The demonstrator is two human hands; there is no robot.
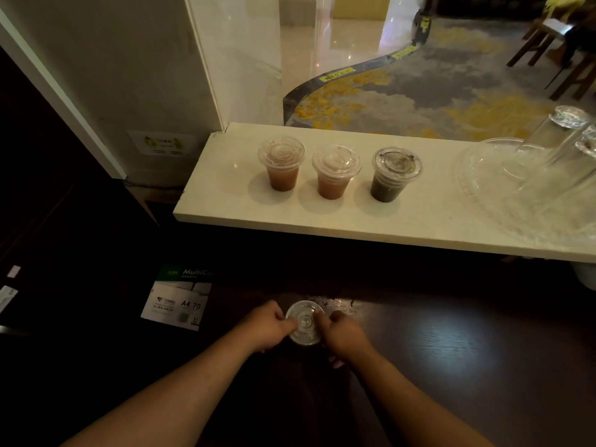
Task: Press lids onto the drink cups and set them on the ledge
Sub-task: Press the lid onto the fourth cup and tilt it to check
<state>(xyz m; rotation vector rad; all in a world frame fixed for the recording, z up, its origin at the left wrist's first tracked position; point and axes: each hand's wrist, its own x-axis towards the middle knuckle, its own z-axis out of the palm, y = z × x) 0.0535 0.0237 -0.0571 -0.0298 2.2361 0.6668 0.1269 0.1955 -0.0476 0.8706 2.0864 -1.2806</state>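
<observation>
Two grips, my left hand [269, 327] and right hand [343, 333], pinch the thin clear plastic lid [304, 322] on its cup on the dark tabletop [451, 350]; light, flexible, probably slippery; best pressed at the rim.

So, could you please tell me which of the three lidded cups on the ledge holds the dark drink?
The rightmost cup on the ledge; the other two cups hold a pinkish-orange drink.

Patterned carpet [435, 95] — glossy marble floor [348, 40]
</observation>
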